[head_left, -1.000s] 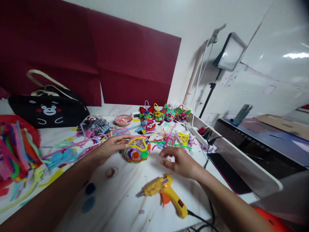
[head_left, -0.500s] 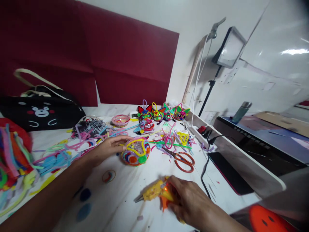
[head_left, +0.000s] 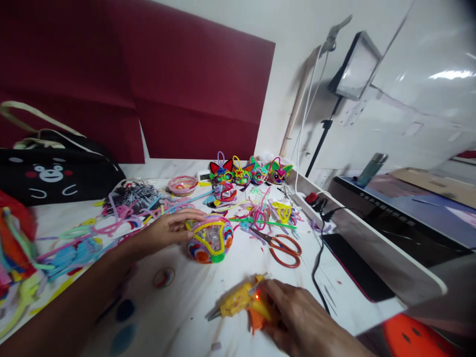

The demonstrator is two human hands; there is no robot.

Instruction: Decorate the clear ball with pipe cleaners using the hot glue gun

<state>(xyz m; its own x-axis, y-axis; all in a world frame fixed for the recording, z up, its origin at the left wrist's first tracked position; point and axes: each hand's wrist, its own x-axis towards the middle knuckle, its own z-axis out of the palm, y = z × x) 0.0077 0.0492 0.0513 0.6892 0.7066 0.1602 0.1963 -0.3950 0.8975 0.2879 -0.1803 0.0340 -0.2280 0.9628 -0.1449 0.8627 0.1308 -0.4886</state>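
Okay, so the colorful ball (head_left: 210,242) sits on the tabletop (head_left: 178,317) right near the middle, its back side out of sight and the clear bit inside the yellow loop pretty hard to read. The left hand (head_left: 177,226) has fingers curved against its left edge, but they partly cover each other, so whether they're pinching or just resting is impossible to tell. Nearer the wearer, the right hand (head_left: 293,312) is wrapped around the yellow glue gun (head_left: 238,300), hiding most of the handle; it's blurry, and whether the gun is lifted is unclear. Orange-handled scissors (head_left: 285,250) lie just beyond, tips lost among the scraps (head_left: 260,218). Farther out, the black bag (head_left: 55,173) and a red spotted thing (head_left: 411,334) get cut off by the frame.
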